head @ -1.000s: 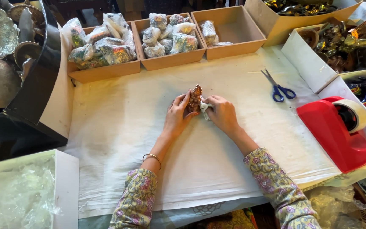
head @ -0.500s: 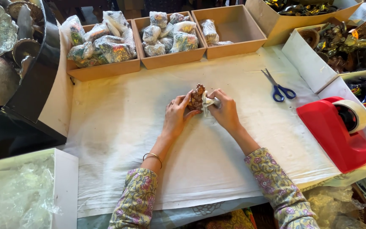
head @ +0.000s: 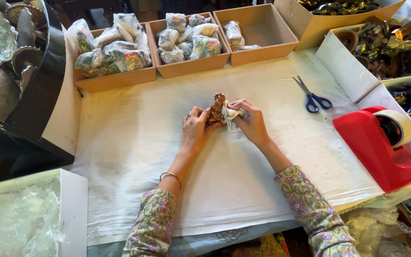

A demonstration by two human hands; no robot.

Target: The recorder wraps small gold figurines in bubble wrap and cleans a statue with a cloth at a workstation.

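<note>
Surface: a tabletop (head: pixel 134 157) covered with a white sheet, ringed by boxes and trays of goods.
Figurine: a small brown figurine (head: pixel 216 108) stands roughly upright near the middle of the sheet, its long axis running away from the person, head end toward the far boxes.
Left hand: the left hand (head: pixel 196 131) sits just left of the figurine, fingers curled narrowly round its lower side, touching it.
Right hand: the right hand (head: pixel 251 123) lies just right of it, fingers bunched closed on a small white wrap (head: pixel 230 115) pressed against the figurine's side.
Which is nearer: both touch; the figurine is pinched between them, neither clearly nearer.
Beyond: cardboard boxes (head: pixel 186 45) of wrapped bundles along the far edge.
To the right: blue-handled scissors (head: pixel 313 96) and a red tape dispenser (head: pixel 381 143), both well apart from the hands.
</note>
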